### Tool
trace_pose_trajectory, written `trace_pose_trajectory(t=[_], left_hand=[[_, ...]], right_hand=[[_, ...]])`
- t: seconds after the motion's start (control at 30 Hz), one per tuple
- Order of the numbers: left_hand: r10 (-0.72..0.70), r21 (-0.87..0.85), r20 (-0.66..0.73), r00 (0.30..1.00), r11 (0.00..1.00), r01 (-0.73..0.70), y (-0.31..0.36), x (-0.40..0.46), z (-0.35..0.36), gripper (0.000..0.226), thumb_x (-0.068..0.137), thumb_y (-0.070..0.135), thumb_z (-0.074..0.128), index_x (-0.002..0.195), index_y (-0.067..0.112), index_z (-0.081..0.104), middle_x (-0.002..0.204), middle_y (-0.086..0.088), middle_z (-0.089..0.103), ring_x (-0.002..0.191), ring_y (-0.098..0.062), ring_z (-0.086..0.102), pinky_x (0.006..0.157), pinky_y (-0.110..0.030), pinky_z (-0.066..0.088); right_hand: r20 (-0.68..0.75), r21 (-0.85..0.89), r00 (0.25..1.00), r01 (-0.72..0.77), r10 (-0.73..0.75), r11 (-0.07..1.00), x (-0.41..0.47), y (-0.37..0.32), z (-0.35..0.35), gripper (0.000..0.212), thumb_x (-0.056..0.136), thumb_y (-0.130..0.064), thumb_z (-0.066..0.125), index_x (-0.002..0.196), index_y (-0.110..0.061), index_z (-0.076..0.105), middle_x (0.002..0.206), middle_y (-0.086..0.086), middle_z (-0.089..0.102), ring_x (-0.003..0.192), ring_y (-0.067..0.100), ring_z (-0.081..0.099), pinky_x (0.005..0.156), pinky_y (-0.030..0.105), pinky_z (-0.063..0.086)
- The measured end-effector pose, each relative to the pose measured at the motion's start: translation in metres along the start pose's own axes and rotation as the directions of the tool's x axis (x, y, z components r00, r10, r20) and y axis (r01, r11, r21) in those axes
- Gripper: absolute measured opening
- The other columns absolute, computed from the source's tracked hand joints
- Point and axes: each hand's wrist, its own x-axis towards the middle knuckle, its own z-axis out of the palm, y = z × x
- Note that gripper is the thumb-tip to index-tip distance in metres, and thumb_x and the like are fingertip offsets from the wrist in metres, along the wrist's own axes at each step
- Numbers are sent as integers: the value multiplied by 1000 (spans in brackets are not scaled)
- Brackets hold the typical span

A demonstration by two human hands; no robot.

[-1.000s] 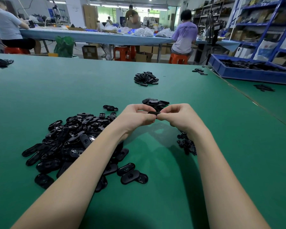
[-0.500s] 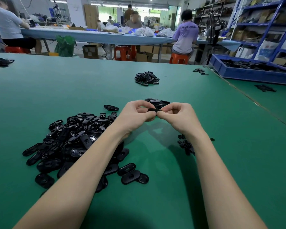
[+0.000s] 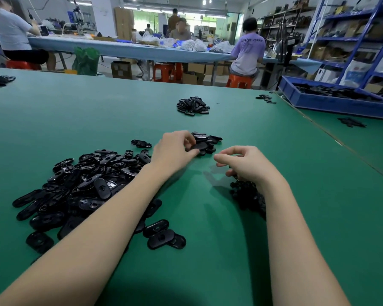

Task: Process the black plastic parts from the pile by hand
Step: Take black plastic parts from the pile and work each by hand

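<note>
Pinching a flat oval black part (image 3: 200,146) between thumb and curled fingers, the left hand (image 3: 175,149) holds it at the near edge of the small stack of black parts (image 3: 208,139), which lies on the green table (image 3: 296,195) just past 12 o'clock from both hands. The right hand (image 3: 245,164) sits apart at about 4 o'clock from the left, its fingers loosely curled with thumb and forefinger narrowly parted; whether anything small sits between them I cannot tell. Under its wrist, toward 6 o'clock, lies a heap of small black bits (image 3: 248,195). The big pile of black parts (image 3: 82,184) spreads at 9 o'clock, partly under the left forearm. Another small heap (image 3: 192,106) lies farther off at 12 o'clock, and a blue tray (image 3: 332,102) of dark pieces stands at 2 o'clock.
</note>
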Motion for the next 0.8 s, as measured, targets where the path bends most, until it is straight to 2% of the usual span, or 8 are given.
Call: trace_pose_trajectory(t=[0.1,0.27,0.47,0.63,0.7,0.8], left_hand=[[-25,61,-41,999,998,28,9,22,6,15,87,35,73,98,31,64,98,9,70,93,-18,62,74,-29,40],[-61,142,-3,998,988,61,13,44,16,13,89,32,70,100,29,65,104,4,70,103,-23,63,84,-34,49],[-40,95,-49,998,995,45,3,32,20,12,88,32,68,99,30,65,107,7,69,102,-20,62,76,-29,37],[-21,112,-66,998,993,28,-16,14,9,13,90,34,65,102,29,66,112,7,66,106,-20,60,77,-30,40],[-40,180,-63,997,982,51,-26,11,0,16,92,32,62,106,28,67,115,3,65,113,-21,57,80,-31,41],[-90,285,-54,994,953,101,-37,14,-20,26,94,25,56,117,23,68,125,-5,62,122,-26,52,94,-38,46]], right_hand=[[16,-5,1000,5,-5,1000,0,1,1,14,89,-39,74,95,-26,73,80,-15,77,56,2,65,59,25,41],[27,-17,999,17,-16,1000,1,2,3,12,89,-37,73,95,-26,73,79,-16,77,55,1,64,59,25,41],[36,-23,999,33,-32,999,-1,1,2,10,89,-36,72,93,-27,73,81,-16,77,60,3,65,60,25,41],[68,-39,997,51,-48,998,-3,-1,4,10,90,-36,72,95,-28,73,82,-16,77,59,2,65,62,25,42],[75,-52,996,55,-51,997,-2,-1,5,11,90,-36,72,96,-27,73,82,-16,77,60,3,65,63,25,42],[89,-76,994,64,-57,995,-2,-2,9,11,91,-37,71,96,-27,73,83,-16,77,63,4,66,64,26,43]])
